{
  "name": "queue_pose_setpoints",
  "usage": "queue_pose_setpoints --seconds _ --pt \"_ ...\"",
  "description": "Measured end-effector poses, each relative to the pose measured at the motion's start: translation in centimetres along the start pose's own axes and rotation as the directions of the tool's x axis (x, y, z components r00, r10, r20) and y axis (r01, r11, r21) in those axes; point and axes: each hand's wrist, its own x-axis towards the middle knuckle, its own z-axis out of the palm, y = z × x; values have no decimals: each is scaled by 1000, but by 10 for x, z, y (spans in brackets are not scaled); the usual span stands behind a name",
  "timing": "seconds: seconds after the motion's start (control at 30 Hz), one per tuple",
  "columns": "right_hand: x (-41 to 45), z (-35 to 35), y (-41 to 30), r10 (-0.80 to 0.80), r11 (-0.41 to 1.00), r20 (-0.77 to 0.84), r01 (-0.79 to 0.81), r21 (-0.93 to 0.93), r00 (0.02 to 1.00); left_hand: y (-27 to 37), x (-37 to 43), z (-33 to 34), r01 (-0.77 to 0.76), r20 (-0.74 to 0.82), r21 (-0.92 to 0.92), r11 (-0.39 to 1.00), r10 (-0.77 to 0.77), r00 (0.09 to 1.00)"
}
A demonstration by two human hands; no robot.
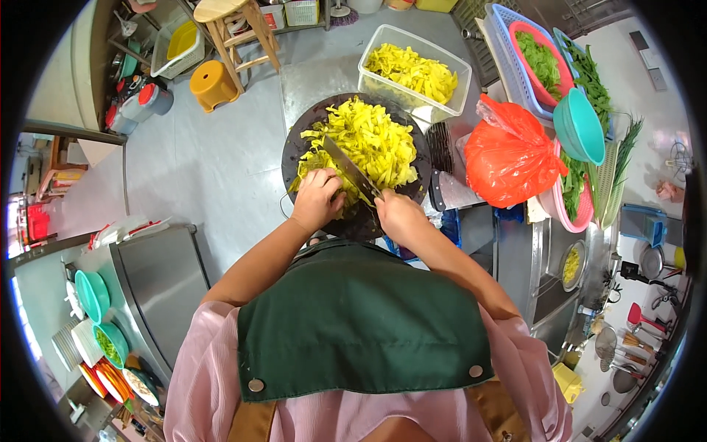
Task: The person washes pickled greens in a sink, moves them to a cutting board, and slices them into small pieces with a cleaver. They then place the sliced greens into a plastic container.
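Observation:
A heap of yellow-green chopped leafy vegetable (375,138) lies on a round dark chopping board (298,124). My right hand (402,217) grips the handle of a cleaver (349,166), whose blade stands edge down at the heap's near left side. Left of the blade, my left hand (317,200) presses on a bunch of the same leaves with bent fingers. Beyond the board, a clear plastic tub (464,88) holds more of the cut vegetable.
At the right are a second knife (454,190), a red plastic bag (511,157), a teal basket (579,126) and baskets of greens. An orange stool (214,85) and a wooden stool (243,38) stand at the upper left. A steel counter (160,276) is at the left.

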Motion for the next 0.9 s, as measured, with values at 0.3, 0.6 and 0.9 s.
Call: queue_pose_setpoints --seconds 0.3,0.6,0.9 --pt "36 60 12 51 998 9 -50 -30 999 0 5 15 -6 19 -73 997 7 1000" --pt "26 8 15 95 984 -36 -88 156 995 -7 -5 8 407 -162 -43 912 -408 898" --pt "-4 -19 13 -5 981 -146 33 191 989 -24 -10 -10 216 138 -170 962 -194 971"
